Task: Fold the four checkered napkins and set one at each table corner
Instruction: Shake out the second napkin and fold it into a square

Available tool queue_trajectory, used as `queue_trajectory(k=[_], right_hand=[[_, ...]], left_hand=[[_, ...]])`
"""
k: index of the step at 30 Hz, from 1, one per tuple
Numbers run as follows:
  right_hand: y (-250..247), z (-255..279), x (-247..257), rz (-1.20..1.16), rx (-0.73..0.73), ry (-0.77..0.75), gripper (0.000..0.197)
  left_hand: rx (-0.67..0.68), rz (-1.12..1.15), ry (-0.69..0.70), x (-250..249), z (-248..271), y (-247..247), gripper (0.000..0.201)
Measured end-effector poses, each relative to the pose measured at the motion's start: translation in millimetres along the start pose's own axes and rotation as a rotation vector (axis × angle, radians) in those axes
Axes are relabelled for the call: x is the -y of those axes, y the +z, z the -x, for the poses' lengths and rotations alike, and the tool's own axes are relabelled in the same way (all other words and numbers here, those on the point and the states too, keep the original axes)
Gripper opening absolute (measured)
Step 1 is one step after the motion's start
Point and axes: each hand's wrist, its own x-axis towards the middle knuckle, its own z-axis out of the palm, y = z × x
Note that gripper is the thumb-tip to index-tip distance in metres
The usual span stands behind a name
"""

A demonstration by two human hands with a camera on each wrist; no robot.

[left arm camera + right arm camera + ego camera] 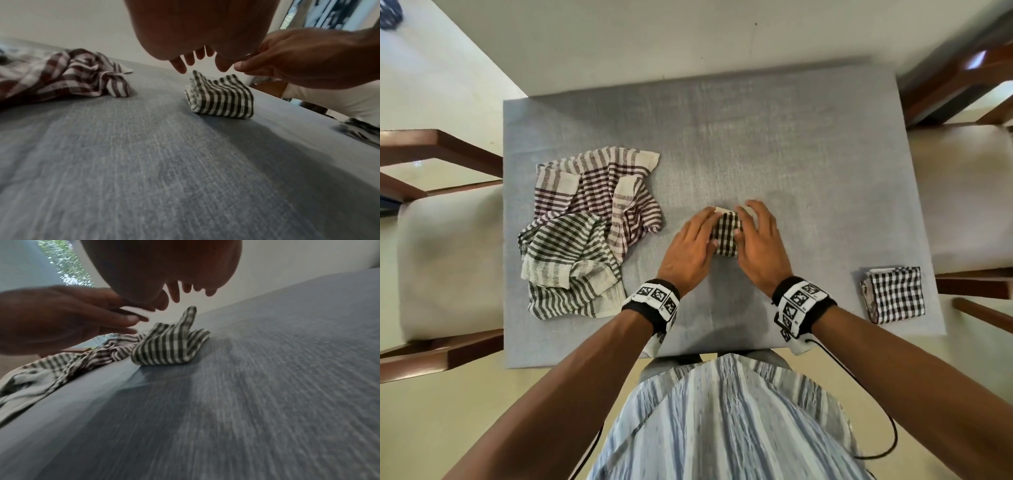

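A small folded black-and-white checkered napkin (726, 236) (222, 97) (170, 345) lies mid-table, one corner sticking up. My left hand (697, 236) (197, 60) and right hand (756, 229) (185, 292) flank it from above, fingers relaxed and spread. The wrist views show the fingertips just above the cloth, not gripping it. A second folded checkered napkin (893, 294) (362, 131) sits at the near right corner. Two unfolded napkins lie crumpled on the left: a maroon-striped one (602, 192) (61, 76) and a grey-green striped one (568, 260) (72, 363).
The table (774, 144) is covered in grey-blue cloth. A cushioned wooden chair (448, 257) stands at the left side and another chair (962, 192) at the right. Bare cloth stretches across the far half of the table.
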Motion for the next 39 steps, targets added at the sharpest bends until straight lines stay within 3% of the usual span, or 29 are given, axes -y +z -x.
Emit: queue_trajectory(k=[4, 8, 11, 20, 28, 33, 36, 39], right_hand=[[15.6, 12.3, 8.2, 0.085, 0.139, -0.046, 0.058], [31.7, 11.6, 6.3, 0.134, 0.250, 0.079, 0.061], [40.0, 8.2, -2.2, 0.099, 0.268, 0.191, 0.067], [47.0, 14.1, -2.2, 0.078, 0.261, 0.259, 0.069], [52.3, 15.7, -0.7, 0.026, 0.222, 0.296, 0.071], [28.1, 12.5, -8.8, -0.172, 0.016, 0.322, 0.067], [15.0, 5.1, -15.7, -0.092, -0.063, 0.234, 0.058], [11.6, -4.1, -16.7, -0.001, 0.017, 0.084, 0.055]], left_hand=[[0.145, -0.154, 0.054, 4.8, 0.0, 6.7, 0.059], [0.302, -0.160, -0.032, 12.2, -12.5, 9.3, 0.058], [0.394, -0.160, -0.060, 20.1, -23.2, 10.6, 0.059], [0.496, -0.196, -0.032, 33.8, -36.0, 7.0, 0.063], [0.491, -0.148, -0.058, 32.1, -38.1, 5.3, 0.067], [0.227, -0.002, -0.052, 27.0, -19.8, -0.4, 0.068], [0.209, -0.027, -0.033, 16.6, -4.9, 0.1, 0.063], [0.295, -0.087, -0.023, 11.4, -0.3, 8.5, 0.061]])
